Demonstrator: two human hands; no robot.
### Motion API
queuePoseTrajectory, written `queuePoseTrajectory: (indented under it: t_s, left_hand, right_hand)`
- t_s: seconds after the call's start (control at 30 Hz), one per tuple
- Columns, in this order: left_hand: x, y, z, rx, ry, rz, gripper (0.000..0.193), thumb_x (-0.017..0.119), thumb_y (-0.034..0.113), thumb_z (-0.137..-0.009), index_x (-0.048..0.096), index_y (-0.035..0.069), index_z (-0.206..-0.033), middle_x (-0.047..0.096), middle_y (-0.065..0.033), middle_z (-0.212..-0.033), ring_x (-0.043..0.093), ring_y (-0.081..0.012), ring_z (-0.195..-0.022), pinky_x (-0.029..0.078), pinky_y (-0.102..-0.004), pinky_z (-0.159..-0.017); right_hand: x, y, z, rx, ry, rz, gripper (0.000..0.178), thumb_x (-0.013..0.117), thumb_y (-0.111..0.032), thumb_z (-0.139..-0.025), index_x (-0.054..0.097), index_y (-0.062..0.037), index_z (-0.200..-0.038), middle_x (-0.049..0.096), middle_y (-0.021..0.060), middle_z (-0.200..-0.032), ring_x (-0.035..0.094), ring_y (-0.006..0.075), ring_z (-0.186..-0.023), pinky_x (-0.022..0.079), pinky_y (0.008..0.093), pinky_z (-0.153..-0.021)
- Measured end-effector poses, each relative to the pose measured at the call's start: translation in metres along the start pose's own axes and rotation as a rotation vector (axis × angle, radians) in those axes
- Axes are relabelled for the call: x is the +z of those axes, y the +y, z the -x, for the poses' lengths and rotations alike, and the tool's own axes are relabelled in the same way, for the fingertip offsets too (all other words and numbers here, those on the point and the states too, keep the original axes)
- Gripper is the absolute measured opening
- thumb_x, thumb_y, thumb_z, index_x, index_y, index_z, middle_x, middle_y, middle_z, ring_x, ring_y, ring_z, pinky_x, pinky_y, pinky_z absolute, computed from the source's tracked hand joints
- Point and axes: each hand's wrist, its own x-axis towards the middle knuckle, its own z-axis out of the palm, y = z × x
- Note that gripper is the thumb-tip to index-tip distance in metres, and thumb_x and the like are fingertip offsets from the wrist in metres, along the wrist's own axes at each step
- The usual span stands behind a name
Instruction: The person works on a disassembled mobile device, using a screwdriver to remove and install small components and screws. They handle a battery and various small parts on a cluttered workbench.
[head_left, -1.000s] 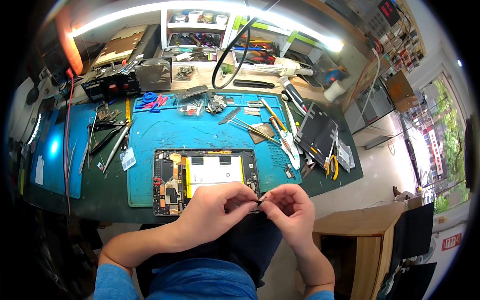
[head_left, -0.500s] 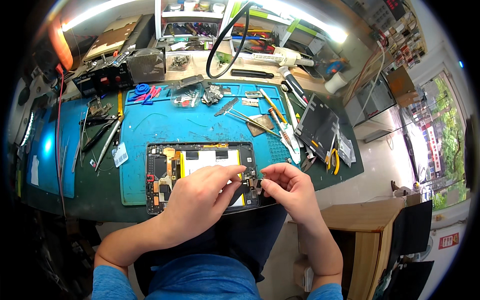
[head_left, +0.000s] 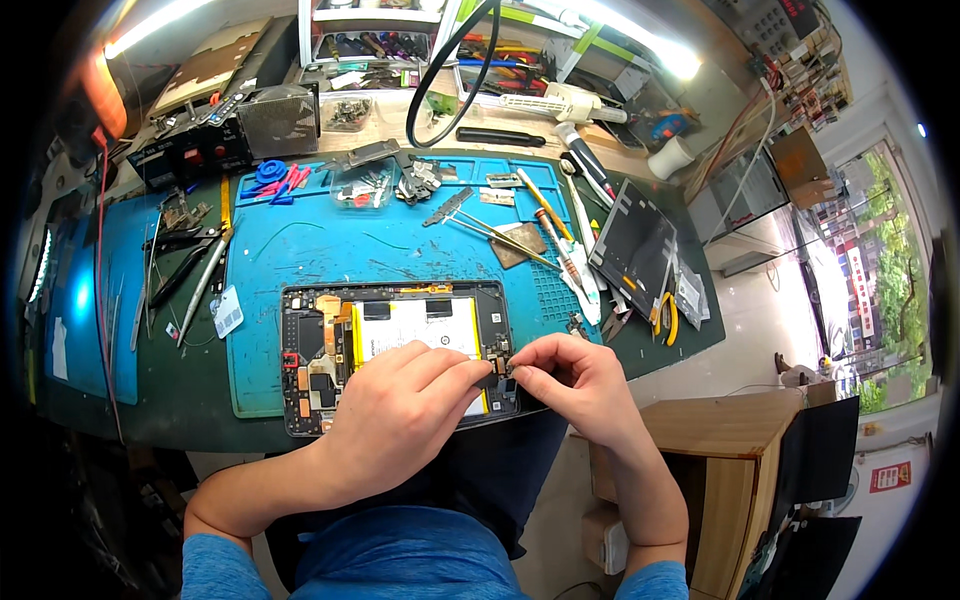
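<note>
An opened tablet [head_left: 494,314] lies on the near edge of the blue work mat, its inner parts bare. Its white battery [head_left: 400,330] with yellow edges fills the middle, and my left hand [head_left: 405,410] covers the lower part of it. The fingers of that hand are pressed together over the tablet's right-hand end, at a small board there. My right hand [head_left: 575,385] pinches at the same end, thumb against forefinger, close to the left fingertips. Whatever either hand grips is too small or hidden to name.
Tweezers [head_left: 490,232], a flat dark screen panel [head_left: 634,238] and yellow-handled pliers [head_left: 664,314] lie to the right. A clear box of small parts [head_left: 364,185] stands behind the tablet. Black pliers [head_left: 180,275] lie left of the blue mat [head_left: 330,262].
My left thumb and fingers have closed together and moved toward the tablet's right end. My right hand has shifted slightly left and down, closer to the tablet. The view has shifted a little.
</note>
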Motion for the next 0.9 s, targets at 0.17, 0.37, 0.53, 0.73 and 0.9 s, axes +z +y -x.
queuePoseTrajectory:
  t_s: [0.17,0.37,0.53,0.73,0.9]
  left_hand:
    - [-0.002,0.000,-0.001,0.035,-0.009,-0.009,0.028,0.079,0.006,-0.089,0.075,0.002,-0.116,0.074,-0.0100,-0.100,0.070,-0.0271,-0.085,0.057,-0.0411,-0.075]
    - [-0.001,0.000,-0.001,0.028,0.004,-0.012,0.029,0.078,0.007,-0.091,0.074,0.001,-0.119,0.073,-0.0101,-0.097,0.070,-0.0272,-0.084,0.056,-0.0416,-0.074]
    - [-0.005,0.008,-0.001,-0.095,-0.020,0.172,0.026,0.078,0.007,-0.095,0.073,0.002,-0.120,0.073,-0.0109,-0.094,0.072,-0.0289,-0.083,0.058,-0.0406,-0.073]
    - [-0.006,0.005,-0.009,-0.149,-0.004,0.390,0.023,0.077,0.001,-0.096,0.072,0.001,-0.119,0.075,-0.0109,-0.094,0.075,-0.0262,-0.080,0.060,-0.0351,-0.071]
    - [-0.002,0.008,-0.013,-0.265,-0.064,0.486,0.032,0.079,-0.001,-0.096,0.070,-0.001,-0.127,0.079,-0.0130,-0.108,0.080,-0.0198,-0.091,0.064,-0.0297,-0.077]
  right_hand:
    - [0.003,-0.002,0.001,-0.004,0.026,0.029,0.019,0.078,-0.013,-0.101,0.078,-0.0012,-0.116,0.077,-0.0007,-0.098,0.066,0.0028,-0.082,0.055,0.0225,-0.076]
    - [0.002,0.000,0.002,0.005,0.021,-0.033,0.018,0.078,-0.011,-0.102,0.077,-0.0002,-0.116,0.078,0.0006,-0.099,0.069,0.0035,-0.084,0.056,0.0213,-0.077]
    - [0.002,-0.004,0.008,0.001,-0.009,-0.236,0.018,0.078,-0.011,-0.102,0.076,0.0007,-0.116,0.078,0.0025,-0.103,0.072,0.0054,-0.090,0.058,0.0225,-0.081]
    - [0.005,-0.006,0.017,-0.118,-0.049,-0.134,0.027,0.079,-0.008,-0.101,0.074,-0.0004,-0.126,0.080,0.0039,-0.109,0.074,0.0087,-0.094,0.060,0.0255,-0.081]
    - [0.010,-0.022,0.012,-0.266,0.018,0.129,0.035,0.080,-0.003,-0.098,0.074,-0.0042,-0.132,0.081,0.0071,-0.110,0.074,0.0091,-0.094,0.057,0.0253,-0.077]
